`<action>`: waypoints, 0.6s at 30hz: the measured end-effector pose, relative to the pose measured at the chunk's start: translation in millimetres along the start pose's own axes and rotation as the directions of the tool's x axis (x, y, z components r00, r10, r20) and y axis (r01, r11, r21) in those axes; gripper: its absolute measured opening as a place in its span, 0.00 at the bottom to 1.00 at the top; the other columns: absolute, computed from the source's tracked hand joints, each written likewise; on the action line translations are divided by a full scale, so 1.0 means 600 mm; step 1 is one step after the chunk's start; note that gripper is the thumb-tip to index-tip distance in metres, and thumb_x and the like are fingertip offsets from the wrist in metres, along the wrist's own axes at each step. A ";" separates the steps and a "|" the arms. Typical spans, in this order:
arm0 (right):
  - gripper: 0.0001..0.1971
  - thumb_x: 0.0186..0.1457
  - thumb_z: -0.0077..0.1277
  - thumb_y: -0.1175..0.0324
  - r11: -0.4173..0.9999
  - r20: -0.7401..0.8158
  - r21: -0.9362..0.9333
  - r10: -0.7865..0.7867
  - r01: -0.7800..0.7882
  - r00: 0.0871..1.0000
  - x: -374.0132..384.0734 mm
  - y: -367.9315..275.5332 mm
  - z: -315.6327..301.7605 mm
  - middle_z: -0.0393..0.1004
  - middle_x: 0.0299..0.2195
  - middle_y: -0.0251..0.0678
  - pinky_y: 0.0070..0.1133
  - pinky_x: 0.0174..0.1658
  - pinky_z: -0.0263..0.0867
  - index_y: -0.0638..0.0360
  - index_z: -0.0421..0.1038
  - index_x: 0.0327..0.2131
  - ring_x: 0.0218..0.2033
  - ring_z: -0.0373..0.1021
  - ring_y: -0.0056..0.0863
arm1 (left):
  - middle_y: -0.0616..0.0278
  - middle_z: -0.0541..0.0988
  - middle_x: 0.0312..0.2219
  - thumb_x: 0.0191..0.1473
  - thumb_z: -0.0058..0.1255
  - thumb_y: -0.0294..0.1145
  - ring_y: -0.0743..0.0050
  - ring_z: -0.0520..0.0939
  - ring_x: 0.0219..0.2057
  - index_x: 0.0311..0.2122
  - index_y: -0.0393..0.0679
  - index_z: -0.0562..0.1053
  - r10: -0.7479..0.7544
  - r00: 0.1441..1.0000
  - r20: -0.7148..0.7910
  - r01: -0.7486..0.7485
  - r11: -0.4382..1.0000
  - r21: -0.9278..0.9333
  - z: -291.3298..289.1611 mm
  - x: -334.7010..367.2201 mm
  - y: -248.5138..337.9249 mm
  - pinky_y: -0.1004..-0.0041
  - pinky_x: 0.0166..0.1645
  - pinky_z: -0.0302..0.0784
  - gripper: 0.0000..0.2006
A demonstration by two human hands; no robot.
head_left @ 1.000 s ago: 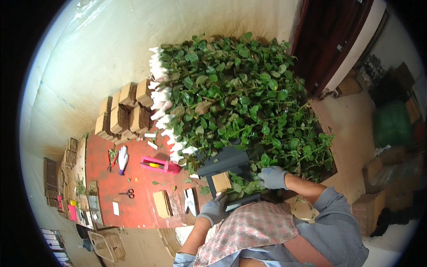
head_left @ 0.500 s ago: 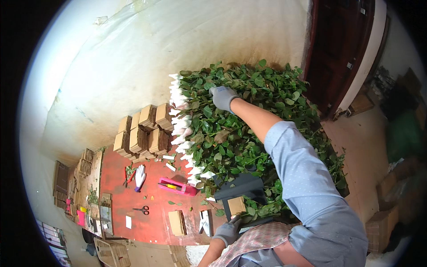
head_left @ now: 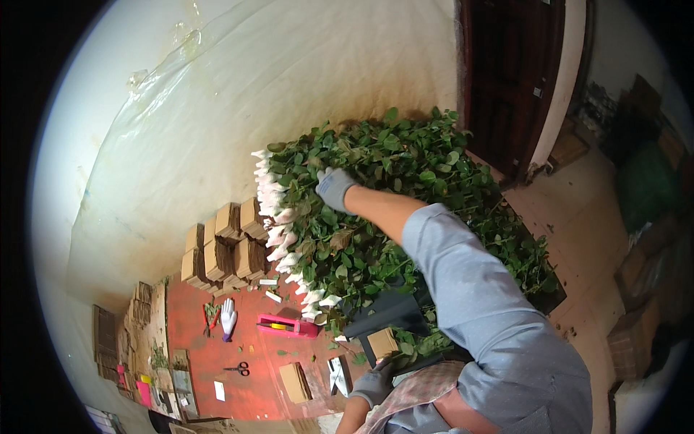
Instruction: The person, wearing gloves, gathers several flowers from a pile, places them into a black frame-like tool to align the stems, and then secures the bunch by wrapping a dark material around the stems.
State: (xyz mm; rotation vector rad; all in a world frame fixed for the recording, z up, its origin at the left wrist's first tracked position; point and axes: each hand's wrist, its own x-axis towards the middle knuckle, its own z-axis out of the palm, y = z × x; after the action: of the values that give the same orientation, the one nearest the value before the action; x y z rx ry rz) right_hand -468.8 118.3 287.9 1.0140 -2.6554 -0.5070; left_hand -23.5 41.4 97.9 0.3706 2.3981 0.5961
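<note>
A broad heap of leafy green stems [head_left: 405, 181] lies on the table, their heads in white net sleeves [head_left: 275, 235] along the left side. My right hand [head_left: 337, 189], in a grey glove, reaches across the heap near its far left part. Its fingers curl down among the leaves; what they grip is hidden. My left hand [head_left: 373, 385], also grey-gloved, is near the table's front edge beside a small cardboard piece [head_left: 382, 343] on a dark sheet [head_left: 390, 315]. Its fingers are partly hidden against the sheet and leaves, so I cannot tell their grip.
Stacks of cardboard pieces [head_left: 218, 253] stand on the red table [head_left: 260, 365] by the wall. Nearby lie a pink tape dispenser [head_left: 288, 325], black scissors [head_left: 238, 369], a white glove [head_left: 228, 317], red-handled pruners [head_left: 210, 318] and a cardboard stack [head_left: 295, 382].
The view has shifted, moving the heap left and down in the picture. My right hand stays at about the same spot over the leaves; my left hand remains by the cardboard piece.
</note>
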 end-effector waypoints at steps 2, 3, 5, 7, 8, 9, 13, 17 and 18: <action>0.11 0.56 0.53 0.66 0.992 -0.168 0.123 0.020 0.001 0.986 -0.010 0.039 0.000 0.72 0.46 0.45 0.32 0.40 0.73 0.55 0.76 0.42 0.42 0.73 0.39 | 0.49 0.62 0.67 0.56 0.47 0.39 0.37 0.78 0.52 0.61 0.47 0.65 0.013 0.999 -0.034 -0.014 1.000 -0.016 -0.001 -0.003 0.009 0.52 0.56 0.74 0.27; 0.11 0.57 0.49 0.67 0.989 -0.235 0.147 0.029 0.006 0.972 -0.019 0.062 -0.008 0.75 0.42 0.43 0.33 0.40 0.74 0.55 0.78 0.41 0.42 0.77 0.38 | 0.49 0.63 0.66 0.56 0.48 0.40 0.38 0.77 0.53 0.61 0.46 0.66 0.011 0.999 -0.031 -0.011 1.000 -0.011 -0.007 -0.007 0.015 0.53 0.56 0.74 0.27; 0.12 0.56 0.50 0.65 0.970 -0.191 0.211 0.166 -0.124 0.967 -0.039 0.104 -0.059 0.76 0.40 0.47 0.34 0.41 0.74 0.57 0.77 0.42 0.40 0.78 0.39 | 0.48 0.64 0.65 0.55 0.50 0.41 0.39 0.75 0.55 0.60 0.46 0.66 0.021 0.997 -0.074 -0.020 1.000 0.007 0.007 -0.011 0.006 0.54 0.58 0.72 0.28; 0.15 0.59 0.48 0.66 0.912 -0.214 0.318 0.335 -0.259 0.918 -0.052 0.174 -0.083 0.80 0.37 0.47 0.36 0.40 0.75 0.52 0.74 0.50 0.37 0.78 0.43 | 0.48 0.65 0.65 0.54 0.52 0.41 0.44 0.74 0.58 0.60 0.44 0.67 0.032 0.995 -0.099 -0.031 0.999 0.010 0.007 -0.009 0.011 0.57 0.61 0.70 0.28; 0.17 0.61 0.49 0.61 0.816 -0.246 0.533 0.403 -0.224 0.881 -0.090 0.155 -0.162 0.80 0.40 0.47 0.37 0.43 0.74 0.48 0.73 0.52 0.39 0.78 0.46 | 0.48 0.65 0.64 0.54 0.51 0.40 0.45 0.74 0.58 0.60 0.44 0.68 -0.025 0.995 -0.094 0.024 1.000 -0.009 0.010 -0.028 0.009 0.57 0.61 0.70 0.28; 0.18 0.60 0.51 0.60 0.774 -0.381 0.594 0.510 -0.219 0.771 -0.083 0.225 -0.135 0.79 0.41 0.49 0.37 0.45 0.73 0.51 0.73 0.52 0.41 0.77 0.49 | 0.48 0.66 0.64 0.55 0.50 0.39 0.46 0.74 0.58 0.60 0.44 0.68 -0.004 0.997 -0.075 0.005 1.000 0.014 0.000 -0.014 0.021 0.58 0.60 0.71 0.27; 0.12 0.57 0.54 0.65 0.800 -0.740 0.595 0.510 0.076 0.439 -0.110 0.274 -0.235 0.80 0.39 0.43 0.35 0.41 0.71 0.49 0.76 0.46 0.40 0.76 0.48 | 0.48 0.68 0.62 0.58 0.45 0.36 0.47 0.75 0.56 0.60 0.44 0.68 -0.030 0.997 -0.078 0.030 1.000 -0.010 0.005 -0.017 0.018 0.58 0.59 0.72 0.24; 0.12 0.59 0.53 0.63 0.941 -0.975 0.174 0.123 0.291 0.184 -0.133 0.238 -0.369 0.81 0.36 0.36 0.30 0.39 0.74 0.44 0.74 0.47 0.36 0.78 0.40 | 0.47 0.69 0.61 0.59 0.44 0.36 0.45 0.77 0.54 0.59 0.44 0.69 0.026 0.991 -0.134 -0.023 0.999 0.025 0.013 -0.008 0.007 0.56 0.57 0.73 0.23; 0.13 0.60 0.53 0.65 0.912 -0.946 0.180 0.058 0.368 0.319 -0.146 0.197 -0.395 0.80 0.35 0.33 0.29 0.39 0.75 0.43 0.75 0.49 0.34 0.78 0.36 | 0.47 0.70 0.61 0.59 0.44 0.36 0.45 0.77 0.53 0.59 0.43 0.69 0.013 0.991 -0.135 -0.011 1.000 0.020 0.012 -0.014 0.004 0.56 0.56 0.73 0.22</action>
State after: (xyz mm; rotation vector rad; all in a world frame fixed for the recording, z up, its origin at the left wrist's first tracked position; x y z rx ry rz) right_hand -391.4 205.9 541.1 1.1593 -1.5345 0.5202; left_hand -12.2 42.7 98.4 0.3636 2.5342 0.6215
